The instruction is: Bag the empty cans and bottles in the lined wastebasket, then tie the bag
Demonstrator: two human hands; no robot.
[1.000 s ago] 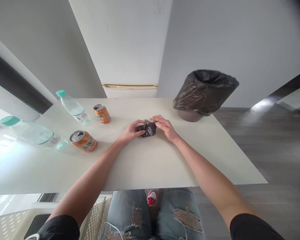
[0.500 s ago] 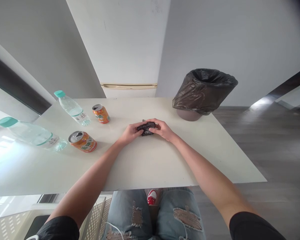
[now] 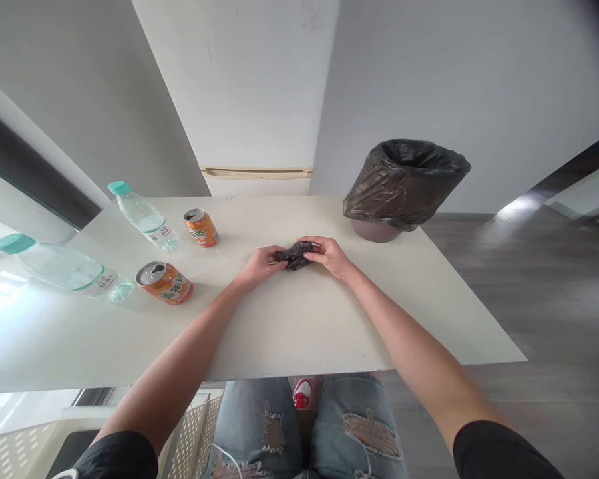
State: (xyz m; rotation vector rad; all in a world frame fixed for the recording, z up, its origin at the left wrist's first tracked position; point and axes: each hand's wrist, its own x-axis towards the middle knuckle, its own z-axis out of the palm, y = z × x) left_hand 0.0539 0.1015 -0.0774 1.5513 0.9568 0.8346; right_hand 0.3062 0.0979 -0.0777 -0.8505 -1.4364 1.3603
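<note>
Between my hands, just above or on the white table [image 3: 299, 326], is a small crumpled black plastic bag [image 3: 295, 255]. My left hand [image 3: 260, 265] pinches its left end between thumb and fingers. At the right end, my right hand [image 3: 332, 256] grips the plastic with the thumb in front and the fingers behind. Whether the bag touches the tabletop I cannot tell. Nearest to my left hand are two orange drink cans, one toward the back [image 3: 201, 228] and one closer to me [image 3: 164, 283], both upright with opened tops.
Two clear bottles with teal caps, one at the back [image 3: 144, 216] and one at the left [image 3: 67, 266], stand beside the cans. A bin lined with a black bag [image 3: 404, 186] stands at the table's back right. Behind the table is a white fridge [image 3: 254, 86].
The black plastic has been pulled a little wider and looser between my hands. My right hand has shifted slightly to the right. The cans, bottles and bin stay put.
</note>
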